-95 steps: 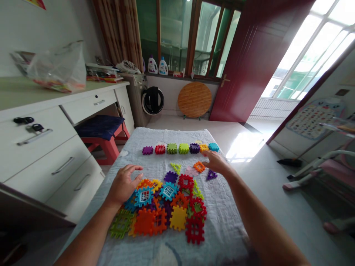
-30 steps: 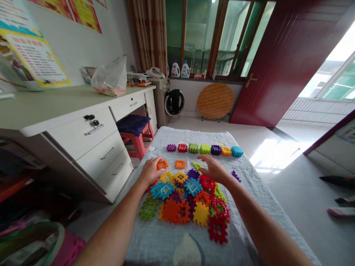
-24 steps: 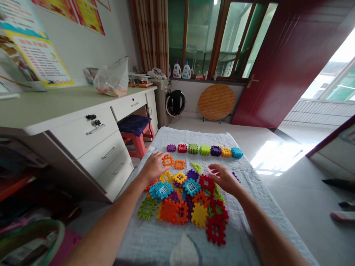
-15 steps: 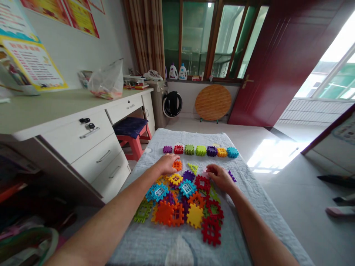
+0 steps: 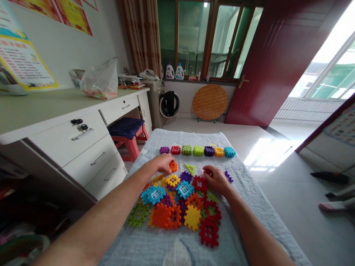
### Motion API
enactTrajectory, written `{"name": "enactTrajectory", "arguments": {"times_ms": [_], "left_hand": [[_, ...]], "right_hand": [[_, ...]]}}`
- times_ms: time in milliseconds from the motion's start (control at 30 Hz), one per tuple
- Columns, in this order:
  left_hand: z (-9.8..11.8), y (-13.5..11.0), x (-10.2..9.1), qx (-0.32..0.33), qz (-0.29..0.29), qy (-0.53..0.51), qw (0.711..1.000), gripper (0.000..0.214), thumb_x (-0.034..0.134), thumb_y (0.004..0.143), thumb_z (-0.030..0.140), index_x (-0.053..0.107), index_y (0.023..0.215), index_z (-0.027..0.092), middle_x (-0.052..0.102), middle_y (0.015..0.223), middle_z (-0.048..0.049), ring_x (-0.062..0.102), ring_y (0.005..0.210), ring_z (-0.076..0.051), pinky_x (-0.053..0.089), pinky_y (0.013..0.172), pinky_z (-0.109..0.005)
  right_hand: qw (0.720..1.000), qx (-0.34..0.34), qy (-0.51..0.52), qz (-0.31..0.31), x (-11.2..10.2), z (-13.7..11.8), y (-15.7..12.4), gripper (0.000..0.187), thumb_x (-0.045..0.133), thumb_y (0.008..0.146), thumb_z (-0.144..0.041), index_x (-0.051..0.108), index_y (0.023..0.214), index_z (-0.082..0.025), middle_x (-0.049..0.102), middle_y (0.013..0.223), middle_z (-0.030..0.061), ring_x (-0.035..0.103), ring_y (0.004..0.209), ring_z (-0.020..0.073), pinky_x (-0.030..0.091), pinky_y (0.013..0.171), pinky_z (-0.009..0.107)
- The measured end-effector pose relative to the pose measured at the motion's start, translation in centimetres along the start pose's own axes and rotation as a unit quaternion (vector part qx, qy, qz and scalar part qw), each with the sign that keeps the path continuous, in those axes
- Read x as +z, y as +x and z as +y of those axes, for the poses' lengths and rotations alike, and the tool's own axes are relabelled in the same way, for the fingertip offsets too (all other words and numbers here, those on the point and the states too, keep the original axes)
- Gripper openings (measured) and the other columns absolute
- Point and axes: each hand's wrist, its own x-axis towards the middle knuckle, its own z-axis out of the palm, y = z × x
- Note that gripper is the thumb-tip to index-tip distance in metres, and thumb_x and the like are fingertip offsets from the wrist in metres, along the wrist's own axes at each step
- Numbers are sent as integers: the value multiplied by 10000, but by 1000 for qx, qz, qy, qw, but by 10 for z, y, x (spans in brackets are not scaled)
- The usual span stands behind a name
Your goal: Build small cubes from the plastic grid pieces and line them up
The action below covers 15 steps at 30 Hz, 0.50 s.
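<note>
My left hand (image 5: 163,163) is curled with its fingertips on an orange interlocking tile (image 5: 173,166) lying on the cloth-covered table (image 5: 244,184). My right hand (image 5: 215,178) is curled at the far edge of a pile of coloured flat tiles (image 5: 177,207), next to a red tile (image 5: 198,183). What its fingers pinch is hidden. A green triangle (image 5: 190,169) lies between the hands and a purple triangle (image 5: 228,176) sits right of my right hand. Beyond both hands, several built cubes stand in a row (image 5: 198,150).
A white desk with drawers (image 5: 83,147) runs along the left, with a red stool (image 5: 130,142) under it and a plastic bag (image 5: 101,79) on top. Tiled floor lies to the right. A round wooden board (image 5: 209,102) leans on the far wall by a dark red door.
My left hand carried an orange tile to the right, beside a second orange tile. My right hand drew back from the cubes to the pile's far edge and curled. The camera view shifted.
</note>
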Motion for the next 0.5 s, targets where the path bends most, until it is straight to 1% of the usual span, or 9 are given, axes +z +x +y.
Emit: {"name": "enactTrajectory", "arguments": {"times_ms": [100, 200, 267, 367, 433, 500], "left_hand": [[-2, -6, 3, 6, 18, 2, 1000, 364, 702, 525, 305, 689, 873, 201, 667, 910, -57, 620, 871, -242, 466, 785, -290], [-14, -16, -1, 3, 50, 5, 999, 400, 681, 558, 326, 674, 938, 201, 651, 961, -64, 610, 920, -240, 457, 837, -286], [-32, -23, -7, -13, 73, 5, 997, 430, 662, 582, 326, 657, 993, 200, 638, 1008, -64, 600, 960, -233, 449, 864, -275], [-67, -29, -18, -66, 104, 5, 992, 449, 626, 610, 296, 634, 1040, 166, 619, 1061, -85, 595, 982, -239, 447, 875, -286], [-88, -29, -22, -94, 100, 1, 990, 451, 622, 596, 269, 636, 1035, 165, 616, 1070, -76, 611, 948, -226, 458, 848, -269], [-102, -26, -24, -115, 90, -4, 989, 448, 626, 577, 251, 642, 1018, 170, 616, 1063, -64, 621, 919, -216, 467, 822, -257]], "right_hand": [[1000, -6, 1, -4, 1, 0, 0, 234, 508, 757, -196, 636, 949, -164, 652, 763, 22, 572, 655, 139, 448, 640, 265], [1000, -2, 4, -9, 1, 1, 0, 228, 508, 765, -198, 633, 952, -158, 651, 779, 27, 576, 672, 143, 447, 641, 265], [1000, -1, 4, -11, 1, 0, 0, 224, 512, 767, -202, 632, 951, -159, 655, 794, 31, 578, 679, 144, 451, 648, 268], [1000, -9, -3, -17, 0, -2, 0, 222, 517, 769, -209, 635, 951, -161, 654, 787, 33, 582, 680, 150, 455, 659, 275], [1000, -8, -10, -20, -1, -3, 0, 221, 516, 776, -218, 636, 954, -162, 651, 777, 36, 585, 680, 156, 456, 652, 279], [1000, -5, -12, -24, -1, -5, 0, 222, 512, 784, -229, 635, 957, -163, 652, 787, 42, 590, 684, 161, 459, 650, 284]]}}
